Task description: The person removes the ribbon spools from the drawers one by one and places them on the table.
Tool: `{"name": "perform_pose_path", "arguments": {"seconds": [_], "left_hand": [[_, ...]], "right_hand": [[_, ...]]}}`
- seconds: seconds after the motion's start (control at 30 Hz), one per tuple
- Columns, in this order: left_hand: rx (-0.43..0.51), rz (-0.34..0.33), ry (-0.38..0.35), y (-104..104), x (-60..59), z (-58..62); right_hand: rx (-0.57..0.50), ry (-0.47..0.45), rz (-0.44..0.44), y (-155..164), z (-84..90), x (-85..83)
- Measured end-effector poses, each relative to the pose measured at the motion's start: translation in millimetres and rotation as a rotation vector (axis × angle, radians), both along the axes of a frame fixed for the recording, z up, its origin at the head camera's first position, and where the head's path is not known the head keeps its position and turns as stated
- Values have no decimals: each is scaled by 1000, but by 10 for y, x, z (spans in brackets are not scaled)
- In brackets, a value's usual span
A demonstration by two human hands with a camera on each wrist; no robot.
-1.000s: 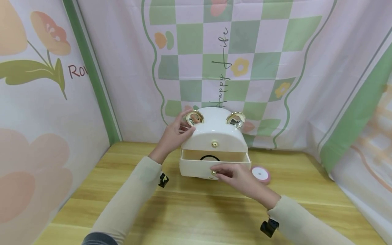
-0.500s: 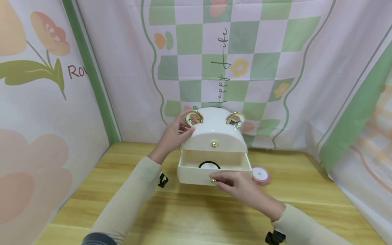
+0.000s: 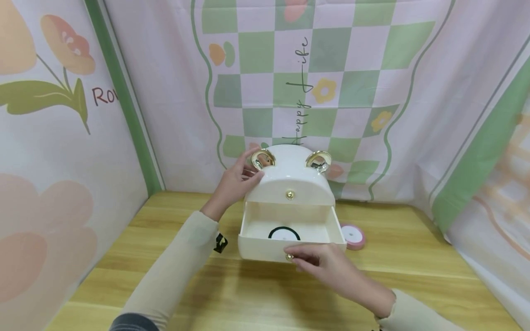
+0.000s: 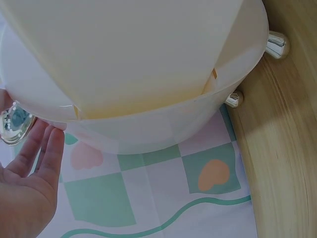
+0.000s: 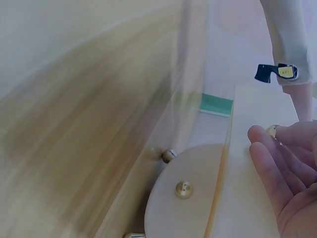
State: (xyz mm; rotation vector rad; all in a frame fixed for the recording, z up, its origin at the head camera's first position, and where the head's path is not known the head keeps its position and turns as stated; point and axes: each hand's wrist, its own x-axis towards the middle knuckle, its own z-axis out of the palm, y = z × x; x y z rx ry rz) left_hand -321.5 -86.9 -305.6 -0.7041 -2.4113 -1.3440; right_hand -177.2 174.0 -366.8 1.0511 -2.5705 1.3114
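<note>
A white rounded storage box with gold ear shapes stands against the back curtain. Its middle drawer is pulled far out. Inside lies a white disc with a dark rim, looking like a ribbon spool, partly hidden by the drawer front. My right hand pinches the gold drawer knob between thumb and fingertips. My left hand rests on the box's upper left side beside the gold ear. In the left wrist view, those fingers lie straight against the box wall.
A pink-rimmed spool lies on the wooden table, right of the box. Below the open drawer, a rounded panel carries another gold knob. Small gold feet support the box. Patterned curtains enclose the back and sides.
My right hand has drawn the drawer steadily outward, toward me, uncovering more of its floor and the dark-rimmed spool. The left hand has stayed put on the box.
</note>
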Motion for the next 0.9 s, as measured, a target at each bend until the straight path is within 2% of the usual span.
{"name": "perform_pose_path", "arguments": {"seconds": [0.2,0.3,0.63,0.9], "left_hand": [[8,-3,-12,0,0,-2],[9,0,-17,0,-4,-5],[21,-4,-18,4,1,4],[16,-2,-30,9,14,11]], "right_hand": [[3,4,-2,-8,-7,99],[10,38,0,-7,-6,130],[-31,79,51,13,-42,166],[22,216,62,45,-9,169]]}}
